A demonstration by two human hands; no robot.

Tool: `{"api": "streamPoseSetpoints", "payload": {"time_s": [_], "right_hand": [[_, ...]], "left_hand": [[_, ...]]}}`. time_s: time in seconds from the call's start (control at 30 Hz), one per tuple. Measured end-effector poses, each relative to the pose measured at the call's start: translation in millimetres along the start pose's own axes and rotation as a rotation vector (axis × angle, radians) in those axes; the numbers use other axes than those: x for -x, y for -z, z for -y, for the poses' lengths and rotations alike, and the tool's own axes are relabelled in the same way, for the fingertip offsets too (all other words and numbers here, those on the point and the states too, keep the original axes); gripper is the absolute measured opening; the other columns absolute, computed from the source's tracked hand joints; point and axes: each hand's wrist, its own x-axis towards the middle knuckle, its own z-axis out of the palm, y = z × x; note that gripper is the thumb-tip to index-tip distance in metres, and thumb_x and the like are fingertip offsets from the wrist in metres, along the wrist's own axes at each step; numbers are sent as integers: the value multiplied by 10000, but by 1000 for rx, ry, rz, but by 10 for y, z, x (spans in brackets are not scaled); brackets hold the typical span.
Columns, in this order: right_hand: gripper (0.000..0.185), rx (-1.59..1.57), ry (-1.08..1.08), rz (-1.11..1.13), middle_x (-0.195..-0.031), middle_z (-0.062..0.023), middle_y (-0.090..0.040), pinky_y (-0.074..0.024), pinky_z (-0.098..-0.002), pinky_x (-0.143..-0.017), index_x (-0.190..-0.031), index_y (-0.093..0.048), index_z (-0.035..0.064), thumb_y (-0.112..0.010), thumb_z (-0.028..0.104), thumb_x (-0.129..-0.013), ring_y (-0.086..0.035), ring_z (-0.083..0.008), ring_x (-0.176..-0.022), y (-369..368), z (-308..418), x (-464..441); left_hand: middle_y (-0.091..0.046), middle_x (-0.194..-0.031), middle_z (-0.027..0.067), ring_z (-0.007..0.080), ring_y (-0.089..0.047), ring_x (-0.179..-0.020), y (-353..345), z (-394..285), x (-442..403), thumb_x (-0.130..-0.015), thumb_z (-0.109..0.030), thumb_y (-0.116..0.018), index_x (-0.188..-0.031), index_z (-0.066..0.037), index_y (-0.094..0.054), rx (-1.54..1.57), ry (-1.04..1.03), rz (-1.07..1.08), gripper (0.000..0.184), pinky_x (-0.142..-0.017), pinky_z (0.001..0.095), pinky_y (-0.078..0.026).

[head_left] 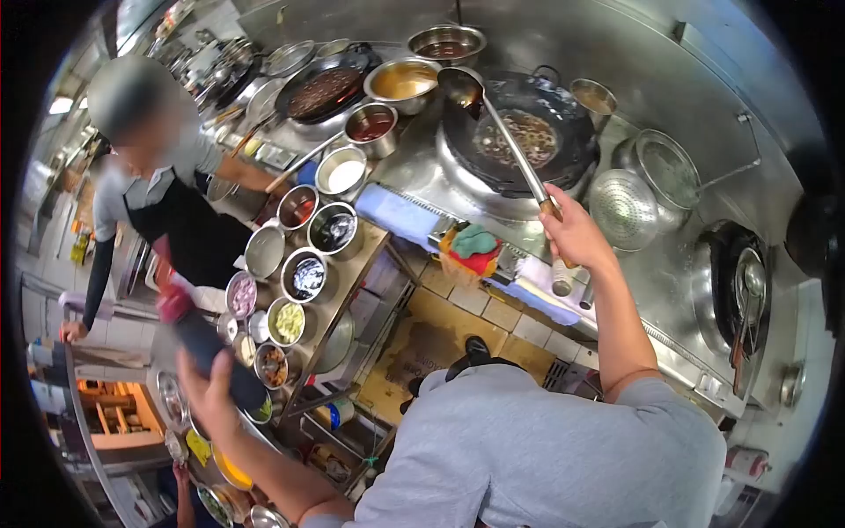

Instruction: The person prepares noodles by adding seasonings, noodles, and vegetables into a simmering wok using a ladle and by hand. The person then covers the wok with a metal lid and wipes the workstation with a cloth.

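The right hand is closed around the wooden grip of a ladle, its shiny metal shaft slanting over a blackened round wok and its rounded bowl, dark liquid inside, at the rim. The left hand lies against a blurred, smooth dark bottle with a reddish top; its grip is unclear.

Long-handled silver ladle was glossy metal, folded pale-blue towel was matt cloth, wide silver desk was smooth metal with bright sheen
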Motion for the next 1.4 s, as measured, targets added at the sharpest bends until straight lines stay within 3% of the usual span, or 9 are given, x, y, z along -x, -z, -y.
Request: {"api": "streamPoseSetpoints", "payload": {"time_s": [0.1, 0.3, 0.5, 0.63, 0.87, 1.1, 1.23, 1.27, 1.4], "right_hand": [[562, 248, 90, -197, -622, -52, -527, -406, -273, -425, -1304, -276, 26, -520, 147, -812, -493, -130, -429, 302, -85, -7], [543, -310, 28, -145, -632, -23, -470, -370, -247, -395, -1305, -244, 21, -496, 101, -831, -444, -95, -431, 217, -383, 199], [472, -743, -110, 35, -618, -15, -428, -328, -218, -373, -1267, -264, 67, -475, 78, -844, -396, -90, -420, 394, -515, 475], [493, -1095, -105, 95, -628, -16, -442, -331, -225, -379, -1288, -249, 80, -479, 98, -852, -405, -98, -420, 491, -732, 408], [510, 185, -68, -455, -612, -11, -457, -348, -256, -380, -1329, -247, 103, -445, 130, -859, -417, -105, -416, 417, -1156, -530], [81, -1756, -344, 186, -608, -7, -446, -356, -250, -371, -871, -383, 103, -455, 138, -855, -409, -80, -424, 431, -1045, -730], [283, -111, -180, -198, -688, -72, -541, -418, -286, -444, -1072, -444, 46, -488, 173, -822, -523, -157, -501, 292, -970, -769], [405, 184, 113, -317, -789, -114, -592, -454, -314, -512, -1179, -432, 64, -511, 182, -799, -570, -191, -574, 455, -1617, -1116], [400, -223, -127, -237, -981, -100, -559, -460, -263, -582, -1207, -409, 68, -494, 187, -834, -559, -148, -788, 691, -998, -585]], "left_hand": [[-515, -1026, 98, 151, -514, -868, -794, 11, -271, -726, -33, -625, -1182, 59, -387, -82, -81, 160, 523, -758, 259, -412], [-589, -914, 225, 369, -560, -872, -2343, -209, -1132, -675, -285, -653, -1105, -18, -482, -620, -384, 470, 534, -745, 392, -446], [-588, -961, 208, 344, -562, -913, -3506, -434, -1560, -663, -351, -649, -1141, -43, -474, -1092, -389, 697, 595, -785, 405, -447], [-594, -951, 199, 324, -570, -911, -3710, -132, -1635, -655, -355, -676, -1148, -43, -474, -624, -380, 555, 618, -787, 380, -437], [-583, -939, 129, 183, -566, -834, -3671, -360, -1281, -712, -182, -682, -1119, 3, -430, 96, -146, 579, 513, -728, 289, -439], [-570, -904, 88, 146, -549, -797, -3201, -443, -1117, -747, -166, -660, -1103, -13, -411, 213, -180, 526, 461, -713, 270, -434], [-550, -901, 71, 131, -531, -781, -2551, -494, -1010, -784, -208, -635, -1112, -12, -400, 362, -172, 463, 449, -705, 268, -434], [-544, -907, 71, 127, -527, -780, -2330, -477, -999, -785, -210, -633, -1110, -4, -398, 385, -167, 423, 451, -695, 266, -439], [-519, -922, 62, 108, -505, -803, -1205, -668, -785, -782, -160, -626, -1128, 8, -396, 467, -149, 227, 448, -670, 253, -449]]}}
